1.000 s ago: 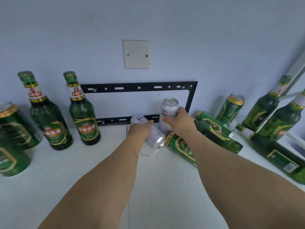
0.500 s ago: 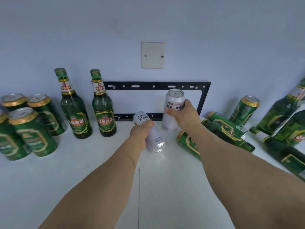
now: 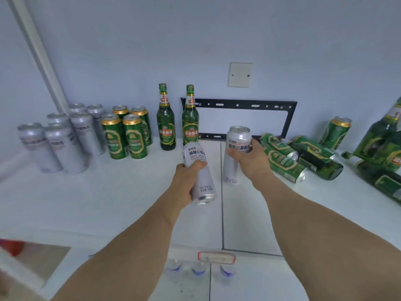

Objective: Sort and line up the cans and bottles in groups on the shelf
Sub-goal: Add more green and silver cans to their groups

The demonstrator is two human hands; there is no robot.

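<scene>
Two silver cans lifted clear for sorting

Nearest, the left hand (image 3: 186, 181) gripped a tilted silver can (image 3: 198, 174); the right hand (image 3: 252, 158) clasped another silver can (image 3: 235, 153), both raised since a second ago, right of the silver group (image 3: 60, 135), probably heading there.

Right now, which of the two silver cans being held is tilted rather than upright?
The silver can in the left hand: it leans with its base toward the camera, while the right hand holds its can upright.
</scene>
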